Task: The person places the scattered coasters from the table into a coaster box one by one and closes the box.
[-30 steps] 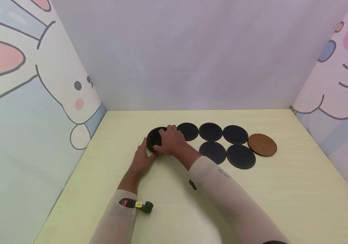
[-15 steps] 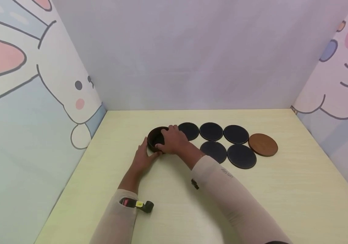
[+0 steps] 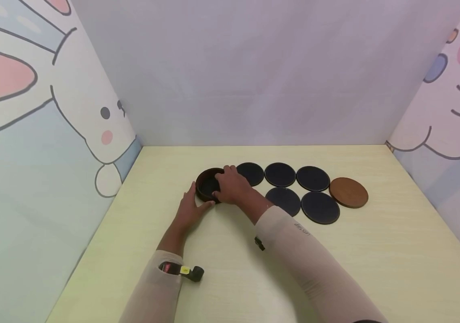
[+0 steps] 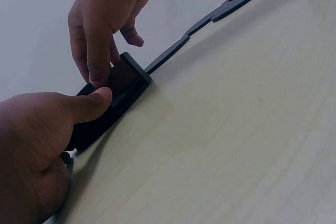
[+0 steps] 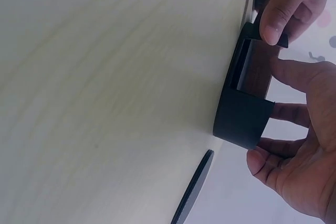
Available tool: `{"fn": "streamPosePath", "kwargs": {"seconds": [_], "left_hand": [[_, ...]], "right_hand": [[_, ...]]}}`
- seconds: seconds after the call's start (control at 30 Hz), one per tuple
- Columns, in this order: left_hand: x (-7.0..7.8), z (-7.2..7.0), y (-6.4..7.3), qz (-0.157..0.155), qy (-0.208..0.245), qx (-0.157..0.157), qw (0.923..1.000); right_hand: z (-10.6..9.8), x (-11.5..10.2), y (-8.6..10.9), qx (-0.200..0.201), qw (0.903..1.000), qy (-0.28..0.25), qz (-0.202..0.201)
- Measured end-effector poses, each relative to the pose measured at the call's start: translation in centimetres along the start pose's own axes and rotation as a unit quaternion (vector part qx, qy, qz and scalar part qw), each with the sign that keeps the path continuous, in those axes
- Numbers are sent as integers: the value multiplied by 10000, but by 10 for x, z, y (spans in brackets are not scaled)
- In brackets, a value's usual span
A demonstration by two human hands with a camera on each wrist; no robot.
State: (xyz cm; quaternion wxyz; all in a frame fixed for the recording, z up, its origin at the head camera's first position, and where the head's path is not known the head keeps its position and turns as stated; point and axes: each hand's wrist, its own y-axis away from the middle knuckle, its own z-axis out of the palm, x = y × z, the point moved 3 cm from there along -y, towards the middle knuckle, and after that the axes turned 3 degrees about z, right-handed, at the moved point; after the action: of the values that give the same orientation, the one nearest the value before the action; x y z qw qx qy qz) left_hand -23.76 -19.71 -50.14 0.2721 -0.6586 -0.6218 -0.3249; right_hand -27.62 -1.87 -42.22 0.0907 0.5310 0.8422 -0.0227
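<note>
A round, dark coaster holder (image 3: pixel 204 188) with a brown inner wall stands on the table at the left of the head view. Its floor looks black, and a gap in its wall shows in the right wrist view. My left hand (image 3: pixel 187 211) grips the holder's left side, thumb towards the front. My right hand (image 3: pixel 233 186) holds its right side, with thumb and a finger over the rim into the inside; its other fingers are partly hidden. Several round black coasters (image 3: pixel 280 174) lie flat to the right, beside one brown disc (image 3: pixel 349 192).
The pale wooden table (image 3: pixel 230 269) meets a plain backdrop (image 3: pixel 262 80) at its far edge. Side panels with cartoon animals (image 3: pixel 80 112) stand left and right. Black coasters lie in two rows, close to my right forearm (image 3: pixel 294 255).
Inside the holder, the black surface sat high a second ago; now it lies lower and the brown inner wall shows. My right hand has shifted slightly right; the left keeps its grip.
</note>
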Motion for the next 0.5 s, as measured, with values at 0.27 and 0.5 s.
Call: {"fn": "streamPosePath", "kwargs": {"seconds": [0.27,0.5], "left_hand": [[1,0,1,47,33,8,10000],[0,1,2,36,52,7,10000]], "right_hand": [[0,6,-2,-28,9998,-213,-3],[-5,16,-1,98,9982,-566,195]]}}
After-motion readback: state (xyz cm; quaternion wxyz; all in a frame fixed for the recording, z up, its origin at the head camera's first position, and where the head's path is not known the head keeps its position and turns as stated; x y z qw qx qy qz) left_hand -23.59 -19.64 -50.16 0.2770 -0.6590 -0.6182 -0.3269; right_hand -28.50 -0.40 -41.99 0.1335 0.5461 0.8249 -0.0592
